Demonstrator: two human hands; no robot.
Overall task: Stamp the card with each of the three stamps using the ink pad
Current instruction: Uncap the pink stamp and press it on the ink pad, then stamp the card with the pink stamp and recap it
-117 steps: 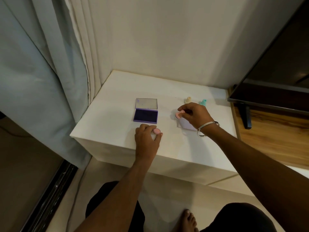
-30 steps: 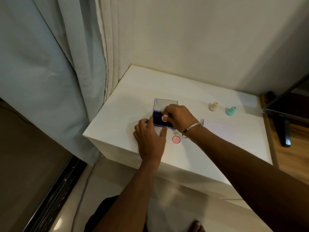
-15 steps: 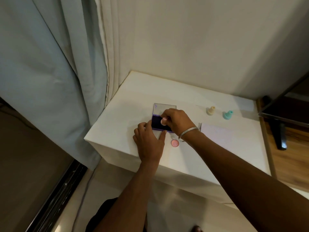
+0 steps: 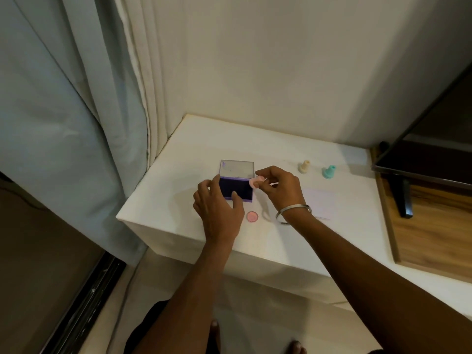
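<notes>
Nowhere legible writing, right hand [image 4: 277, 189] pinching pink stamp [image 4: 256, 181]

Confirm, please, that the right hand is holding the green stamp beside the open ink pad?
Not quite: the head view shows the right hand holding the pink stamp beside the open ink pad. The green stamp stands untouched on the table.
</notes>
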